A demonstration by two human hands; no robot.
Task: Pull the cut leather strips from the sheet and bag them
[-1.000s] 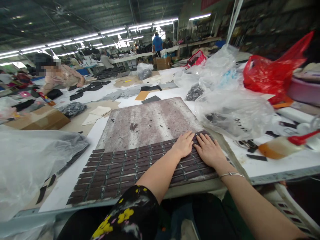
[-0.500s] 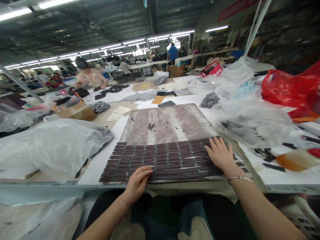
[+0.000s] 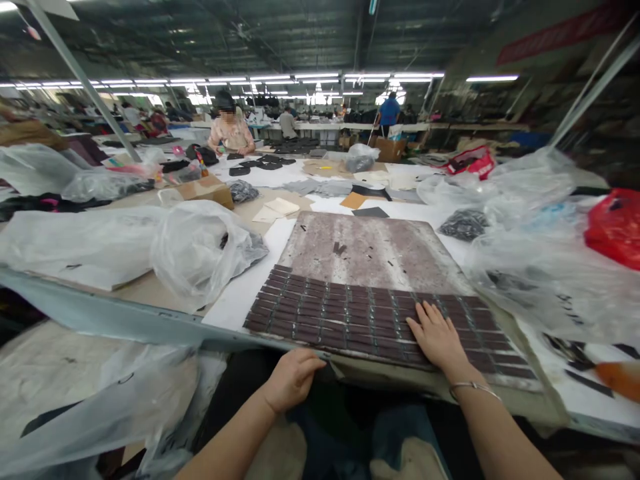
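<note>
Rows of short dark brown strips (image 3: 320, 313) cover the near half of a worn, brownish board (image 3: 370, 240) in front of me. My right hand (image 3: 440, 337) lies flat on the strips, right of the middle, with its fingers stretched out. A bracelet circles that wrist. At the board's front edge is my left hand (image 3: 295, 379), curled, with thumb and fingers close together. Whether anything is between those fingertips is hidden. A few dark scraps (image 3: 339, 248) are scattered over the bare far half of the board.
Clear plastic bags (image 3: 200, 250) stand to the left, with a cardboard box (image 3: 205, 191) behind them. More plastic bags (image 3: 530, 260) and a red bag (image 3: 615, 227) crowd the right side. Across the table a co-worker (image 3: 231, 130) is near black cut pieces (image 3: 265, 162).
My left hand has come off the strips toward me, down to the front edge. My right hand has slid left over the strips. The view has turned, so the board appears farther right.
</note>
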